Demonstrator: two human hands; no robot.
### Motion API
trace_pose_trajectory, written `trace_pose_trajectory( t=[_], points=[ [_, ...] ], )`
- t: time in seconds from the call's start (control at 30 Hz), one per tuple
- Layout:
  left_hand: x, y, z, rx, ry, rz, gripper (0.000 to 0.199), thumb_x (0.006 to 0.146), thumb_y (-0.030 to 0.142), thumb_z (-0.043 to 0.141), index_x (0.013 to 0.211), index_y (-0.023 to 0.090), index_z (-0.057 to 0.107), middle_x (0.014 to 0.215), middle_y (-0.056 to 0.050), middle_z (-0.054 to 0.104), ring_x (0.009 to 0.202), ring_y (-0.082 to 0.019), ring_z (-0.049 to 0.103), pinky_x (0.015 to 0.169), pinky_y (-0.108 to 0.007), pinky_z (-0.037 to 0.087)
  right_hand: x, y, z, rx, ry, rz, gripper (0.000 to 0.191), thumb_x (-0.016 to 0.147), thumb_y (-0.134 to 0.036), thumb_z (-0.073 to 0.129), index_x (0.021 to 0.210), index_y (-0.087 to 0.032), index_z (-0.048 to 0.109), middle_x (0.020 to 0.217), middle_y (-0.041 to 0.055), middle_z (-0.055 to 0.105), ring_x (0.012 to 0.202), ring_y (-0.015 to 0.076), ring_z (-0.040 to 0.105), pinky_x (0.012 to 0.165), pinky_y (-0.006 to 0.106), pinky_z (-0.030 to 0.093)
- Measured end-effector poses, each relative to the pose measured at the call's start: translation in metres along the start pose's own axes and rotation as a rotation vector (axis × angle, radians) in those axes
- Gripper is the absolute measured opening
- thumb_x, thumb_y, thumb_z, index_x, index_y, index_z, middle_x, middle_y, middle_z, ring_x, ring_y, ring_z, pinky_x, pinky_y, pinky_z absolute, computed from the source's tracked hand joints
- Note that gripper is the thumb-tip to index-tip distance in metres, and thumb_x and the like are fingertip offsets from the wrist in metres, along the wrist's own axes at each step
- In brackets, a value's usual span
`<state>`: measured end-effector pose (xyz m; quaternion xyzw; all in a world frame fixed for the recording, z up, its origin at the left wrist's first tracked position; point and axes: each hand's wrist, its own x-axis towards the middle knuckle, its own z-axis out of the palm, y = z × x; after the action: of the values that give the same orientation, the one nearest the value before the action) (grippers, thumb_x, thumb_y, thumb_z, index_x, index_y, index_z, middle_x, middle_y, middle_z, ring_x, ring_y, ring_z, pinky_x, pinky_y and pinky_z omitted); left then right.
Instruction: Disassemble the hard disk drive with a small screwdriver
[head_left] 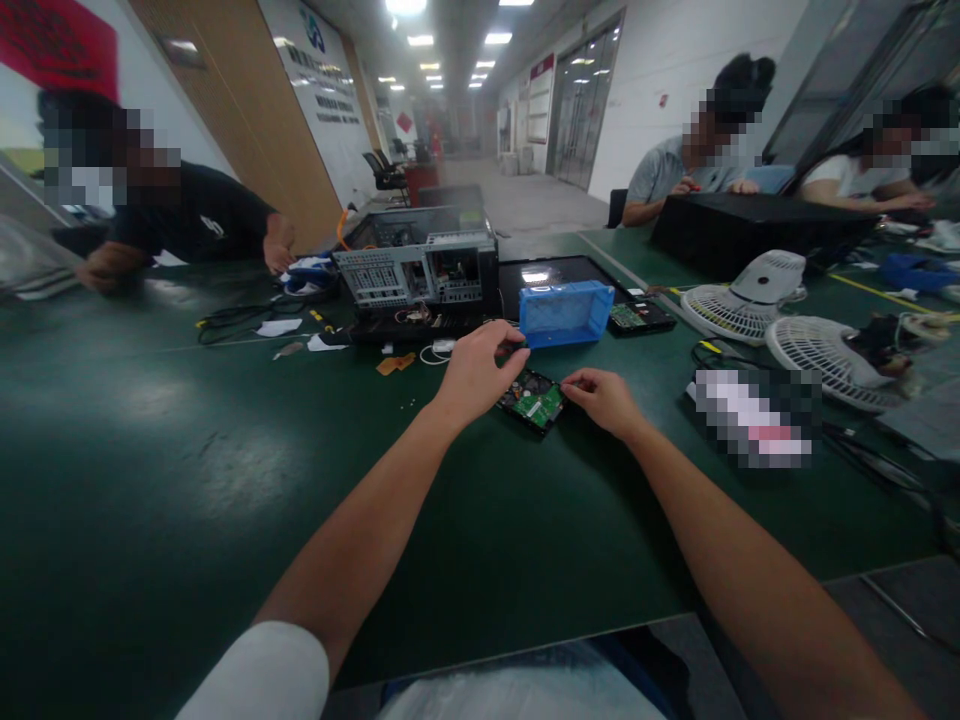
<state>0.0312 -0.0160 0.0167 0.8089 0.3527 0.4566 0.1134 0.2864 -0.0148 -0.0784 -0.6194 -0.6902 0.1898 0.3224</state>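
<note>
A hard drive with a green circuit board (541, 405) lies on the green table in front of me. My left hand (484, 370) is over its upper left side, thumb and index finger pinched together near a small dark item that I cannot make out. At the drive's right edge is my right hand (600, 398), its fingertips closed at the corner; whether they grip the drive or something tiny is unclear. Just behind the drive stands a blue plastic tray (566, 314), tipped on its side with its open face toward me.
An opened computer case (420, 270) stands behind my left hand, beside a dark flat panel (555, 270). Another drive (637, 316) lies right of the tray. White fan parts (750, 295) and cables occupy the right. People sit at both far sides, one near a black box (757, 230).
</note>
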Motion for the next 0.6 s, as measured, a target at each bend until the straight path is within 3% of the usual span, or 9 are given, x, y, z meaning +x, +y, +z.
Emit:
trace_pose_trajectory(
  t=[0.17,0.37,0.6],
  points=[
    [0.0006,0.0023,-0.001,0.009,0.008,-0.008,0.013,0.088,0.023,0.07,0.1,0.021,0.065,0.103,-0.003,0.072,0.093,-0.018,0.069,0.082,-0.034,0.06,0.0017,0.0038,0.0021,0.006,-0.006,-0.002,0.028,0.084,-0.044,0.066,0.099,-0.022,0.075,0.069,0.0003,0.065,0.062,0.0144,0.055,0.056,0.025,0.038],
    [-0.0004,0.0016,-0.0001,-0.017,0.023,-0.077,0.018,0.087,0.034,0.073,0.093,0.02,0.064,0.096,-0.003,0.074,0.082,-0.017,0.07,0.076,-0.033,0.06,0.0027,0.0074,0.0042,0.022,0.0,0.04,0.03,0.083,-0.044,0.068,0.102,-0.021,0.073,0.071,0.0003,0.066,0.062,0.0141,0.056,0.057,0.025,0.039],
    [0.0003,0.0026,-0.002,0.052,0.027,-0.021,0.005,0.09,0.022,0.065,0.094,0.02,0.064,0.098,-0.003,0.07,0.089,-0.017,0.066,0.073,-0.029,0.058,0.0039,0.0102,0.0047,0.056,0.001,0.052,0.03,0.085,-0.045,0.067,0.103,-0.021,0.072,0.074,0.0012,0.068,0.064,0.0145,0.058,0.056,0.025,0.04]
  ],
)
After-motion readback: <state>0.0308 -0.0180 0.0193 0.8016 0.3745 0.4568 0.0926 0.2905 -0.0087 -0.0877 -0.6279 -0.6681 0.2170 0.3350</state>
